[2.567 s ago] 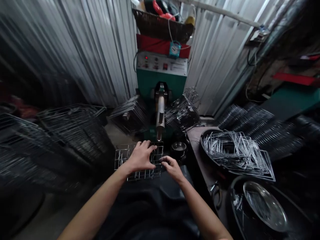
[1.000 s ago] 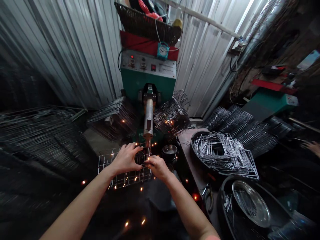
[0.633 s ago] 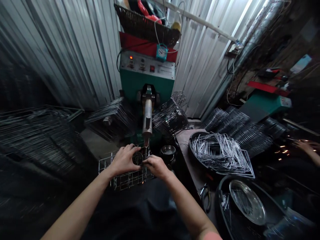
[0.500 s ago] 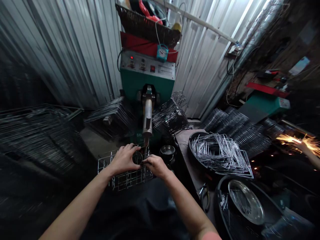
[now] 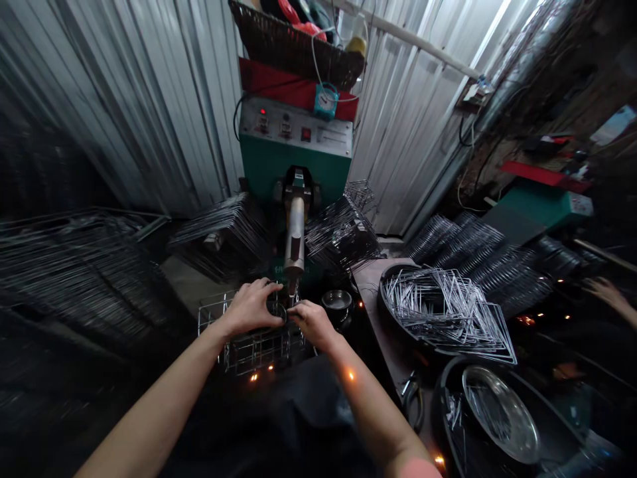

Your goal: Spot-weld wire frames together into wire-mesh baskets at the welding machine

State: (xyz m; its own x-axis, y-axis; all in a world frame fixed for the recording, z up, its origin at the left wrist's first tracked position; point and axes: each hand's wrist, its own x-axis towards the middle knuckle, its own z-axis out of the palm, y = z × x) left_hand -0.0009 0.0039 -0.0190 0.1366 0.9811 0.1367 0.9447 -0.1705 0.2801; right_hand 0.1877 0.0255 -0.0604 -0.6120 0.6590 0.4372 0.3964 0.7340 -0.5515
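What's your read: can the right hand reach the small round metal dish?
Probably yes: the dish sits beside the right hand, nothing visible between; that hand looks pinched shut at the silver wire rack.

Little room, right hand [image 5: 314,325] to rod [image 5: 295,236]

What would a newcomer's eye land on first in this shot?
Probably the green machine at back centre, its metal arm pointing down toward the wire rack, where the left hand and right hand are. Next, the bright heap of wire frames in a black tub on the right, and the scattered orange sparks, one showing against the right forearm.
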